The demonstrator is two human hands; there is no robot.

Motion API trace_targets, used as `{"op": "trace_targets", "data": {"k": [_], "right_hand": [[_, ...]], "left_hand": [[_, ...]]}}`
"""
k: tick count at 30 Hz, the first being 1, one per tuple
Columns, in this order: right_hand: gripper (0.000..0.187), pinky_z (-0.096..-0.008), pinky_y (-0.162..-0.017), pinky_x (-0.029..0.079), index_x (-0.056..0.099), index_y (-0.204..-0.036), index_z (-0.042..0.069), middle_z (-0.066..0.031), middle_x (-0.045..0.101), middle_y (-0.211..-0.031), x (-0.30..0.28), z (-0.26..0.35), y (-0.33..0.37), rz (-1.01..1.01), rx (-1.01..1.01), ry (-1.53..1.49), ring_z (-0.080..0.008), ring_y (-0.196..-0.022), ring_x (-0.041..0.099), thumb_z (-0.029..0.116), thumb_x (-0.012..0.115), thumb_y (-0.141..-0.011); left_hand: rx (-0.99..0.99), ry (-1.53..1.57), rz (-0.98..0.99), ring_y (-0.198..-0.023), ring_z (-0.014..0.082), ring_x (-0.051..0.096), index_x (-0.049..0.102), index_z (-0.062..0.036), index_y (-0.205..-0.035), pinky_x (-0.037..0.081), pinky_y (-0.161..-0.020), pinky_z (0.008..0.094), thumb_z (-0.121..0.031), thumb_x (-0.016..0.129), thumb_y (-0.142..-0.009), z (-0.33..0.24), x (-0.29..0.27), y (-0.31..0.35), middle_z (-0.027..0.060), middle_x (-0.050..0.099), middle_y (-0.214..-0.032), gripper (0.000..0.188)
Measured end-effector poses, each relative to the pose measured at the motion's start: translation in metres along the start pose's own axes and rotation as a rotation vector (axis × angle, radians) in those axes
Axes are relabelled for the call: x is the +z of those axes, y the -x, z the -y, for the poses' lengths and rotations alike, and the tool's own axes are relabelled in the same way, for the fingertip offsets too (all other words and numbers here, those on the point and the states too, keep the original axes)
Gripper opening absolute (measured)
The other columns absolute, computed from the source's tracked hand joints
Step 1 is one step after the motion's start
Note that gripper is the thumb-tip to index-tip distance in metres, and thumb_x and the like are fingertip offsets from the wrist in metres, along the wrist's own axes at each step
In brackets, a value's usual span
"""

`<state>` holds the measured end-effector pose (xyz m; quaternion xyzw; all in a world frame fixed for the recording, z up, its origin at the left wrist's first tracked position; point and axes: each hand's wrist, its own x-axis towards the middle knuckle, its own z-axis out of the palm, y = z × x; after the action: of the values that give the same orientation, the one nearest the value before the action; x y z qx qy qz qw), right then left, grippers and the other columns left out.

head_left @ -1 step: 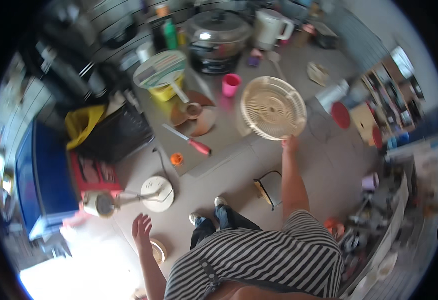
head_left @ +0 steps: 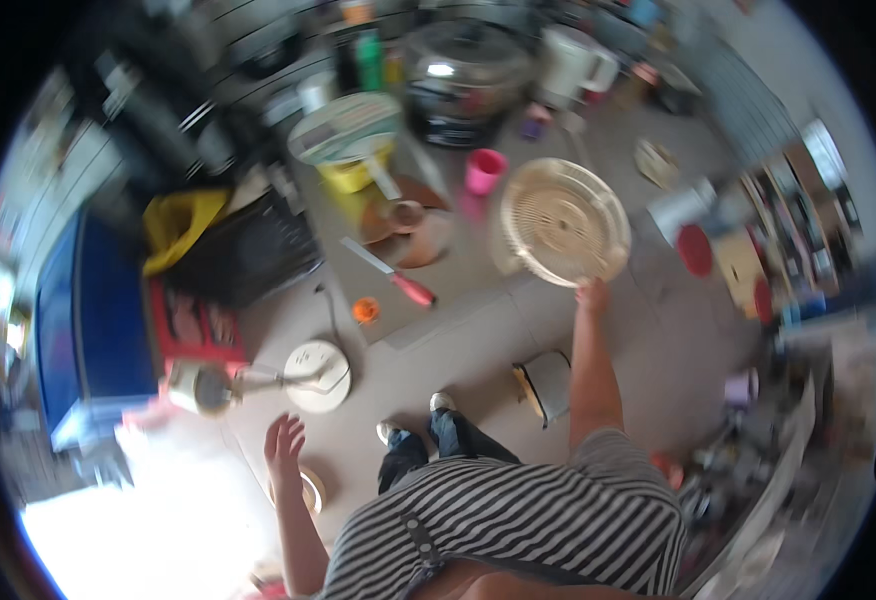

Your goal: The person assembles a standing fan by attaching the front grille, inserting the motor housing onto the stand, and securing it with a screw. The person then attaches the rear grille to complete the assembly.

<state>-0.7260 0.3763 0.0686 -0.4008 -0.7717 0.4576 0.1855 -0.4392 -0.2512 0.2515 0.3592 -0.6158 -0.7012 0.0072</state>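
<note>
My right hand is closed on the near rim of a round cream fan grille, held out at arm's length. My left hand hangs in the air with its fingers apart, holding nothing. Closest to it is a fan stand with a round white base and a motor head tipped over to the left. Beyond, on a grey surface, lie a brown fan blade, a knife-like tool with a red handle and a small orange cap.
Farther back stand a pink cup, a lidded glass pot, a white kettle and a yellow bucket. A small stool is near my right forearm. At left is a blue cabinet; clutter lines the right side.
The view has turned a little, so the far things and the grille sit farther right in the picture. My left hand is slightly higher. My right hand keeps its grip.
</note>
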Motion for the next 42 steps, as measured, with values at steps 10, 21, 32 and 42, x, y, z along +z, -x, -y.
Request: {"op": "trace_targets", "data": {"k": [10, 21, 32, 42], "right_hand": [[0.060, -0.0231, -0.043, 0.037, 0.057, -0.070, 0.006, -0.0003, 0.055, -0.057, 0.008, 0.083, 0.018, 0.083, 0.363, -0.363, -0.0105, -0.046, 0.048, 0.059, 0.039, -0.093], [0.021, -0.0240, -0.041, 0.036, 0.049, -0.081, 0.011, -0.0033, 0.052, -0.059, -0.010, 0.006, 0.133, 0.300, 0.279, -0.195, -0.0109, -0.044, 0.045, 0.030, 0.046, -0.090], [0.016, -0.0197, -0.051, 0.042, 0.063, -0.100, 0.003, -0.0026, 0.059, -0.070, 0.051, 0.083, 0.457, 1.402, -0.188, 0.190, -0.0058, -0.055, 0.051, 0.016, 0.054, -0.095], [0.020, -0.0324, -0.074, 0.049, 0.063, -0.100, 0.005, -0.0088, 0.059, -0.096, 0.193, 0.239, 0.649, 1.349, -1.127, 0.215, -0.0214, -0.086, 0.059, 0.012, 0.067, -0.082]], "left_hand": [[0.101, 0.151, -0.072, -0.103, 0.0136, 0.057, 0.053, -0.0060, -0.126, 0.044, -0.088, 0.0286, -0.031, 0.054, -0.096, 0.015, -0.007, 0.012, 0.0052, 0.061, -0.113, 0.039], [0.009, 0.481, -0.366, -0.108, 0.0191, 0.058, 0.049, -0.0063, -0.128, 0.046, -0.091, 0.0327, -0.033, 0.054, -0.095, 0.059, -0.079, 0.004, 0.0078, 0.059, -0.118, 0.042], [-0.108, 0.994, -0.333, -0.133, 0.0322, 0.033, 0.023, -0.0146, -0.146, 0.026, -0.108, 0.0475, -0.059, 0.056, -0.085, 0.093, -0.170, -0.173, 0.0186, 0.039, -0.141, 0.082], [-0.131, 0.958, 0.012, -0.118, 0.0263, 0.046, 0.022, -0.0198, -0.145, 0.031, -0.102, 0.0456, -0.071, 0.060, -0.074, 0.060, -0.217, -0.225, 0.0150, 0.048, -0.130, 0.096]]}}
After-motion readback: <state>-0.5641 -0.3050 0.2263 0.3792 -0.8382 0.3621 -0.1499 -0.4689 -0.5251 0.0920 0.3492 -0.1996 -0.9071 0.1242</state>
